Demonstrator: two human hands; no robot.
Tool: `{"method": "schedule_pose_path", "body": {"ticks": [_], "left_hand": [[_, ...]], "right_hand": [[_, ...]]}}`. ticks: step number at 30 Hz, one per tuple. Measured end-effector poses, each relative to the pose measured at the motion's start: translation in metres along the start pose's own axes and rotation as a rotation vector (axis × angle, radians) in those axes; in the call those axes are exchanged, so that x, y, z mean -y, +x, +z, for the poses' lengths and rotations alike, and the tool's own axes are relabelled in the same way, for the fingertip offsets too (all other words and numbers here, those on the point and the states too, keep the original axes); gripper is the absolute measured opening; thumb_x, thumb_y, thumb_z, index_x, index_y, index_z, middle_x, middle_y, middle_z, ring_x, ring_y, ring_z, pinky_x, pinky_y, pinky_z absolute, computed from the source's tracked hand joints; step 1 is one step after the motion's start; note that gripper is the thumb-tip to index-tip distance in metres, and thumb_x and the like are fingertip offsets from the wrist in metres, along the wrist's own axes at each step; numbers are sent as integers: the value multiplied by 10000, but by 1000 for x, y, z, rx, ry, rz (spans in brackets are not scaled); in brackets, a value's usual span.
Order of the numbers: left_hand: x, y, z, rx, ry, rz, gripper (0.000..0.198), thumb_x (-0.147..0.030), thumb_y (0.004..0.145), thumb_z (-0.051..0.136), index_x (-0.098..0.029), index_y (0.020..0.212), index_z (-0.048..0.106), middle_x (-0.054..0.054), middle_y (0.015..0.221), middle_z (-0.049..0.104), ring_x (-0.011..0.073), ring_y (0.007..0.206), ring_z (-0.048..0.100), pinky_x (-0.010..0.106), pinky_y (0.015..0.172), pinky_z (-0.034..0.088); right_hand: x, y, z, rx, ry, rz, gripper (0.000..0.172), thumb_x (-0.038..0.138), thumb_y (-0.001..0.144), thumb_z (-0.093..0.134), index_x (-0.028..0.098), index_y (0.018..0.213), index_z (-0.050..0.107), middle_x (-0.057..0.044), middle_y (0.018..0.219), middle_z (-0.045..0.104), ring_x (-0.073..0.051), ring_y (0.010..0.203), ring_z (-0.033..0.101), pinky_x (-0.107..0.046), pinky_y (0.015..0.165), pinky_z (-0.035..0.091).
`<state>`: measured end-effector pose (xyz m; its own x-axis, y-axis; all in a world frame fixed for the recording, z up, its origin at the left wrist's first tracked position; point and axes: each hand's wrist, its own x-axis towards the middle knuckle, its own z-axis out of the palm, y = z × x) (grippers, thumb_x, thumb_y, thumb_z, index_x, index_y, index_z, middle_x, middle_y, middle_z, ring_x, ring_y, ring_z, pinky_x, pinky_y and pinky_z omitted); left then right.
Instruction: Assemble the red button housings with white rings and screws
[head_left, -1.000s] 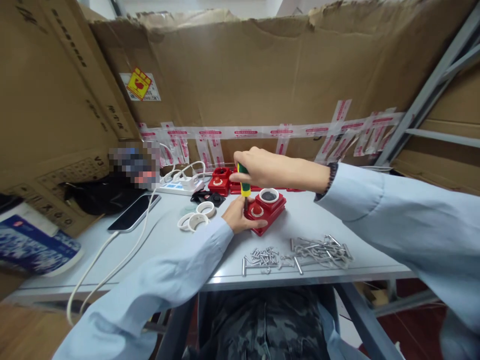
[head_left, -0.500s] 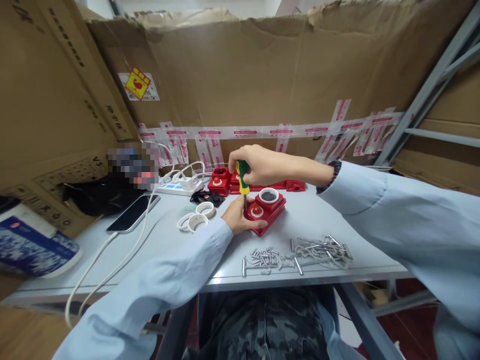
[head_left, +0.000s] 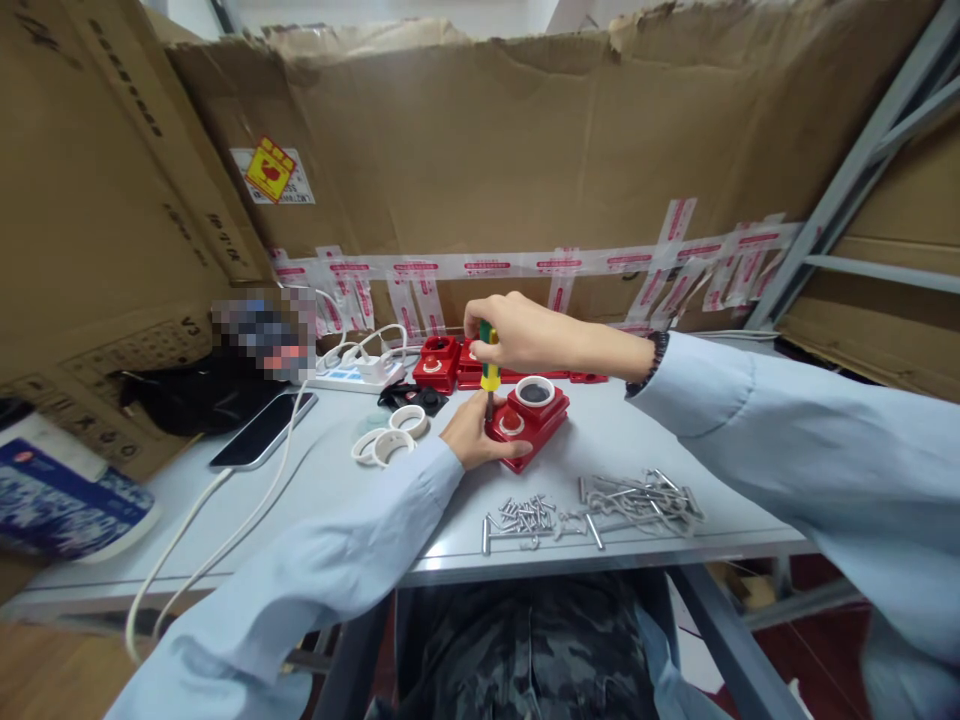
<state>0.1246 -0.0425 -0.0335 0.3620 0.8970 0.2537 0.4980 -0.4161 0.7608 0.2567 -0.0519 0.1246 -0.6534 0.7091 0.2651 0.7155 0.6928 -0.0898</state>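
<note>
My right hand (head_left: pixel 504 330) is closed around the green and yellow handle of a screwdriver (head_left: pixel 490 375), which stands nearly upright. Its shaft points down at the left corner of a red housing (head_left: pixel 541 428); my fingers hide the tip. That housing lies on the table and carries a round red dome in a pale ring, with a white ring (head_left: pixel 535 391) around a dark disc on its raised end. With thumb in front and fingers behind, my left hand (head_left: pixel 474 432) grips the housing's left end.
Loose white rings (head_left: pixel 394 446) lie to the left. Small screws (head_left: pixel 527 515) and metal rods with cord (head_left: pixel 641 500) are near the front edge. Behind stand more red housings (head_left: pixel 436 362) and a power strip (head_left: pixel 360 374). A phone (head_left: pixel 264 430) with a cable lies at left.
My right hand has shifted slightly on the screwdriver, its fingers and wrist turned a little. The left hand still grips the red housing in the same place.
</note>
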Motion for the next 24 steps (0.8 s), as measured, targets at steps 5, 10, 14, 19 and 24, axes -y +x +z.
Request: {"method": "schedule_pose_path", "body": {"ticks": [5, 10, 14, 19, 24], "left_hand": [[2, 1, 0, -8, 23, 6, 616, -451, 504, 807, -156, 983, 555, 59, 947, 647, 246, 879, 609, 362, 795, 466], [1, 0, -1, 9, 21, 5, 631, -459, 511, 806, -159, 1005, 553, 53, 949, 651, 241, 878, 612, 353, 789, 468], [0, 0, -1, 13, 57, 23, 610, -452, 521, 801, -156, 997, 559, 63, 965, 650, 254, 890, 605, 375, 808, 461], [2, 2, -1, 9, 39, 27, 619, -458, 527, 802, -154, 1004, 549, 68, 980, 642, 251, 897, 601, 375, 807, 460], [2, 1, 0, -2, 20, 33, 612, -451, 518, 812, -159, 989, 554, 59, 976, 646, 244, 896, 606, 358, 801, 464]], "right_hand": [[-1, 0, -2, 74, 94, -33, 256, 136, 657, 608, 150, 912, 593, -57, 844, 626, -143, 683, 514, -260, 549, 362], [0, 0, 1, -12, 108, -5, 183, 212, 700, 623, 144, 865, 586, -72, 856, 630, -160, 742, 526, -275, 605, 374], [-1, 0, 5, -12, 208, -50, 267, 92, 645, 600, 150, 901, 555, -64, 954, 630, -148, 769, 539, -257, 614, 389], [-3, -1, 7, -64, 14, 35, 202, 260, 766, 595, 140, 916, 531, -75, 844, 606, -179, 732, 523, -301, 615, 369], [-3, 0, 3, 23, 87, 4, 300, 91, 648, 621, 160, 925, 528, -44, 882, 614, -146, 729, 524, -264, 585, 376]]}}
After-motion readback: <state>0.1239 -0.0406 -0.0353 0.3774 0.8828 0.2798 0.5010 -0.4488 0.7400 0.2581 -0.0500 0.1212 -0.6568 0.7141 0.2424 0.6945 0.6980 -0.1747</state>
